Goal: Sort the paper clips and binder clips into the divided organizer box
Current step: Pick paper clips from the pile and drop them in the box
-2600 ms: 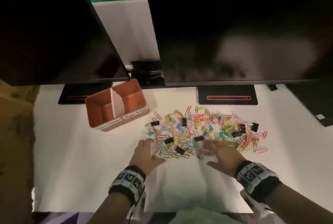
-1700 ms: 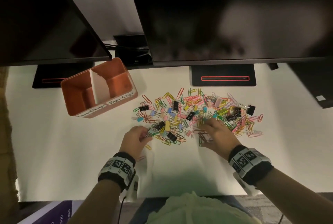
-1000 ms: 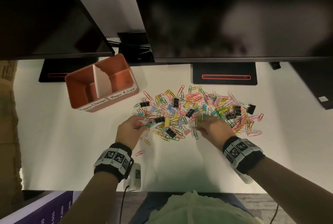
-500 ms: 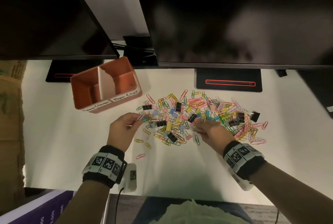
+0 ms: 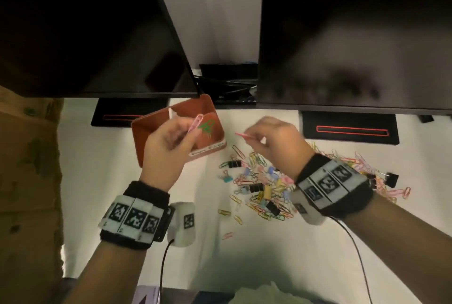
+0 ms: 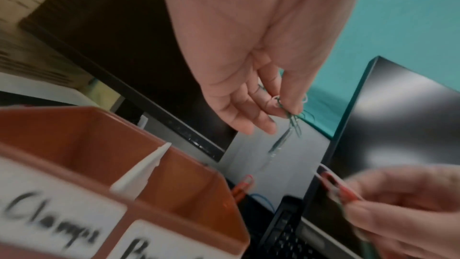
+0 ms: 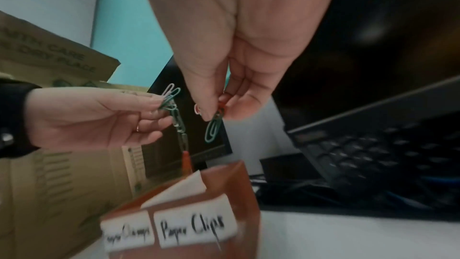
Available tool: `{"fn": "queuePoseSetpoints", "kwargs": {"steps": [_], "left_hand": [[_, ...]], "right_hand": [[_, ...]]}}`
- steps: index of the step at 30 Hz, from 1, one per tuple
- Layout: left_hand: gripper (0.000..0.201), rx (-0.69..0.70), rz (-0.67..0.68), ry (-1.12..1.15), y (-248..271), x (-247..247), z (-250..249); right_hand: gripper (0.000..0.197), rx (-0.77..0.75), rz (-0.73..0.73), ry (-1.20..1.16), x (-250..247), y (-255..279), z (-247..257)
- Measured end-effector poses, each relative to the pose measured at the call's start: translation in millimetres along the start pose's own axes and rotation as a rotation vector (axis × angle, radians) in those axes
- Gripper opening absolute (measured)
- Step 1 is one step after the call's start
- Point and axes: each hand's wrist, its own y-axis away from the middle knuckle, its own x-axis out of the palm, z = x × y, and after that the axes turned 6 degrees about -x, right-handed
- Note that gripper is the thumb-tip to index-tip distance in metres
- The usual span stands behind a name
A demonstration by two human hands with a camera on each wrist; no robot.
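Hands raised above desk point(image 5: 102, 181). Left hand point(image 5: 166, 149) over orange organizer box point(image 5: 139, 132), fingers pinching bunch of green and pink paper clips point(image 7: 171, 97); linked chain of clips dangles from bunch toward right compartment, labelled "Paper Clips". Right hand point(image 5: 276, 142) just right of box, fingers pinching red and green paper clips point(image 7: 214, 125). White divider point(image 6: 139, 172) splits box in two. Mixed pile of paper clips and binder clips point(image 5: 264, 188) on desk, below right hand. Two dark monitors point(image 5: 354, 34) behind.
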Motion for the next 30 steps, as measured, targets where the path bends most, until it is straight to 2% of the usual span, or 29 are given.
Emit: {"fn": "queuePoseSetpoints", "kwargs": {"steps": [3,7,9,12,15,17,19,22,24,27,30], "left_hand": [[0.016,-0.001,-0.03,0.01,-29,-7,-2],[0.012,-0.146,-0.061,-0.041,-56,-6,19],[0.02,-0.209,-0.041,-0.107,-60,-7,29],[0.035,-0.232,-0.005,-0.168,-53,-12,34],[0.028,-0.156,0.046,-0.209,-34,-13,35],[0.021,-0.11,0.133,-0.255,-16,-8,42],[0.021,-0.092,0.229,-0.318,-1,2,56],[0.036,-0.123,0.389,-0.47,13,19,88],[0.049,-0.132,0.45,-0.572,17,29,106],[0.064,-0.132,0.478,-0.672,14,41,116],[0.068,-0.031,0.517,-0.832,5,47,122]], "right_hand": [[0.016,0.046,-0.04,-0.051,21,-56,19],[0.023,0.151,0.042,-0.075,53,-99,23],[0.029,0.177,0.094,-0.08,60,-102,22],[0.028,0.184,0.041,-0.077,55,-84,11],[0.024,0.247,0.036,-0.018,50,-55,-14],[0.029,0.276,0.145,0.049,49,-38,-31],[0.037,0.245,0.294,0.098,52,-29,-41],[0.056,0.189,0.495,0.144,60,-29,-44],[0.065,0.183,0.599,0.169,67,-31,-44],[0.062,0.126,0.687,0.215,80,-30,-48],[0.061,0.086,0.668,0.231,85,-21,-54]]}}
